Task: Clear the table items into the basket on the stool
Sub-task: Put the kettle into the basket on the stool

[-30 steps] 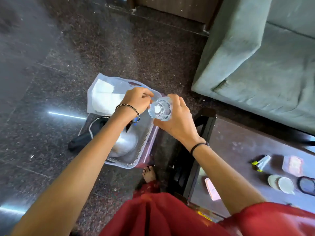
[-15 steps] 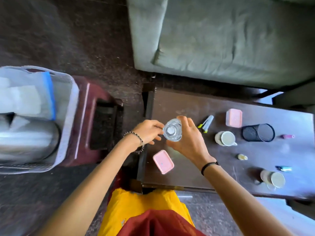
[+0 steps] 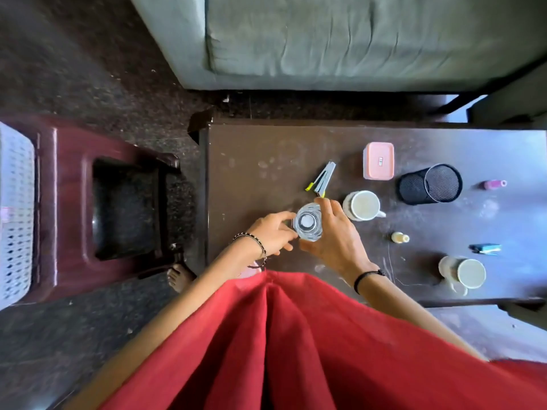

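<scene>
Since the earlier frame the view has swung further over the bench (image 3: 254, 149), so the basket (image 3: 14, 214) now shows only as a white lattice strip at the 9 o'clock edge, sitting on the maroon stool (image 3: 68, 208). Both hands have stayed on the clear bottle (image 3: 307, 225), which is seen from straight above over the near left part of the bench. Right hand (image 3: 337, 241) wraps the bottle from the 3 o'clock side, thumb curled under it at 6 o'clock and forefinger reaching past its top. Left hand (image 3: 273, 232) has its fingertips (image 3: 288, 216) against the bottle's 9 o'clock side, loosely curled, not a full grasp.

At 12 o'clock from the bottle lies a grey stapler (image 3: 322, 180) with yellow tips. A white mug (image 3: 362, 205) stands just beside the right hand at 2 o'clock. Farther toward 1 o'clock sit a pink box (image 3: 379, 160) and a black mesh cup (image 3: 429, 184) tipped on its side. Toward 3 o'clock are a small yellowish bottle (image 3: 399, 238), a blue item (image 3: 485, 249) too small to identify, and a second mug (image 3: 463, 272) lying near the bench's front edge. A small pink vial (image 3: 495, 184) rests beyond the mesh cup. Green sofa (image 3: 355, 39) fills the 12 o'clock side.
</scene>
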